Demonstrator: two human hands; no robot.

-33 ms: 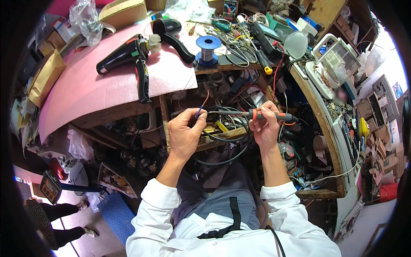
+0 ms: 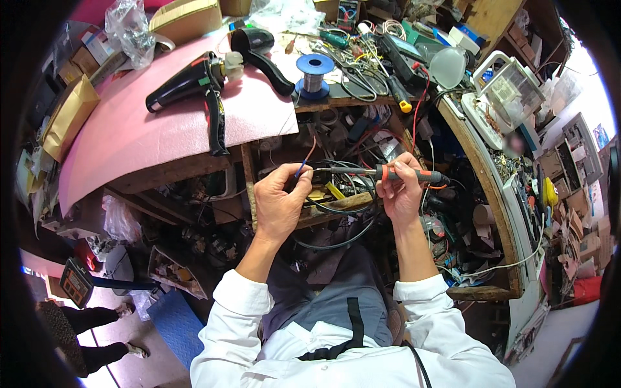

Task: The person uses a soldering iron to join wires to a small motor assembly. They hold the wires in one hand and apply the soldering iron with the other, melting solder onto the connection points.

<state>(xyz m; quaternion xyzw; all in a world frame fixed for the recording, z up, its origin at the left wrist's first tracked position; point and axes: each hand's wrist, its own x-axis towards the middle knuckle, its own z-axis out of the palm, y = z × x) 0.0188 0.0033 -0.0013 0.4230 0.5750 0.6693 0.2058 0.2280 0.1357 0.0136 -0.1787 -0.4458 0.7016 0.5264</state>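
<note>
— What's the left hand (image 2: 277, 205) got?

— A thin wire (image 2: 303, 165), blue at the pinch and orange above, squeezed between thumb and fingertips. It stands up in front of the open shelf under the bench.

— And the right hand (image 2: 402, 191)?

— Closed around the orange-and-black grip of a soldering iron (image 2: 381, 173), held like a pen. The dark shaft runs level to the left, its tip right at the wire end. Whether it actually touches, I can't quite tell from here; the tangle of cables behind swallows it.

— How would you do that well?

— Hands close, as they are. I'd say brace both wrists on the shelf edge, lay the tip flat against the bare strands, and keep fingertips back from the heated end.

— Solder handy?

— A blue spool (image 2: 315, 74) sits up on the bench edge, well apart from both hands, beside the pink board (image 2: 129, 129) where a black hair dryer (image 2: 194, 84) lies.
</note>
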